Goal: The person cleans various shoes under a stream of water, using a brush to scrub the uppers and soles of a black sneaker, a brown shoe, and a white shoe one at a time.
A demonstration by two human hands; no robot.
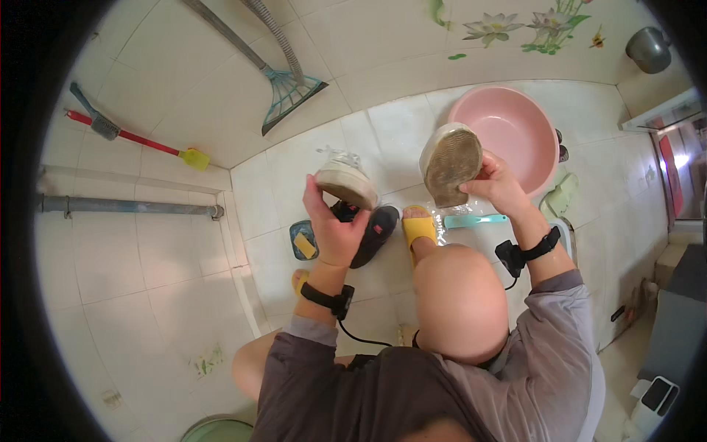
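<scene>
A white lace-up shoe (343, 180) is in my left hand (335, 234), its thumb and fingers around the heel end and its brown sole partly showing. My right hand (502, 188) grips the other white shoe (451, 163), turned so that its dirty brown sole faces me. Below the left shoe, a pair of black shoes (377, 236) stands on the tiles. A turquoise-handled brush (475, 220) lies on the floor below the right shoe, its bristle end next to my yellow slipper (419, 225). Beside the black shoes sits a small blue dish (297, 232) with a yellow bar (304, 245) in it.
A pink basin (543, 140) stands on the floor beyond my right hand. A squeegee (294, 96) leans at the far wall; a red-handled yellow brush (166, 147) hangs at left above a grey pipe (140, 208). A green cloth-like thing (561, 194) lies right of the basin.
</scene>
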